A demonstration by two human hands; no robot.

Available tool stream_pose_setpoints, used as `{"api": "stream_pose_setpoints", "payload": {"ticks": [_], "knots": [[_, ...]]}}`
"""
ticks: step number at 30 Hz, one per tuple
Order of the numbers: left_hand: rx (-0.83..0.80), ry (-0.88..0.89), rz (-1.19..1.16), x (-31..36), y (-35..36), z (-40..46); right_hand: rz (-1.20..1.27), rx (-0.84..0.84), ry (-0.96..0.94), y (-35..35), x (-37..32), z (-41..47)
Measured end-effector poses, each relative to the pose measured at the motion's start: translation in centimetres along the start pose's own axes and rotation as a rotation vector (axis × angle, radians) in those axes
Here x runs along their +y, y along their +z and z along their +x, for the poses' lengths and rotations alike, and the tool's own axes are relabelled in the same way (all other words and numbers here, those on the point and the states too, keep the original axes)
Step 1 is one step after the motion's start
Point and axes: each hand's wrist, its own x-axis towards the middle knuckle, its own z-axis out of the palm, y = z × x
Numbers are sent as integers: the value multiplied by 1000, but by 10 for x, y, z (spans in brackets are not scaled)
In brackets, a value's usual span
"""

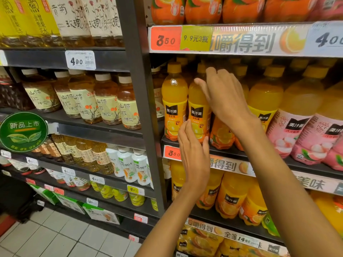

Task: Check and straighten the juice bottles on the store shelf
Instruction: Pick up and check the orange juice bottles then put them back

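Orange juice bottles with yellow caps stand in a row on the middle shelf. The leftmost orange juice bottle stands upright at the shelf's left end. The second orange juice bottle is beside it, between my hands. My left hand is at the base of the second bottle, fingers straight, thumb touching its lower right side. My right hand reaches across the bottle's upper part, fingers spread and loosely bent over its shoulder, hiding the bottle behind. Whether it grips is unclear.
Pink lychee juice bottles stand to the right on the same shelf. Larger orange juice bottles fill the shelf below. A dark upright post separates this bay from tea bottles on the left. The shelf above hangs low over the caps.
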Motion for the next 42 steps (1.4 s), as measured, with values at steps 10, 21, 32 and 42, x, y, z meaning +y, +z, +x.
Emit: {"api": "stream_pose_setpoints", "payload": {"ticks": [10,21,32,42], "knots": [[7,-121,-119,-17,-2,3,622,-15,137,-6,-8,-17],[-237,-37,-467,-23,-47,-10,1091,36,194,-34,-2,-39],[-771,-401,-862,4,-88,-68,1903,-239,611,-19,1,-86],[-762,-521,-893,7,-92,-74,1798,-200,672,-21,3,-92]]}}
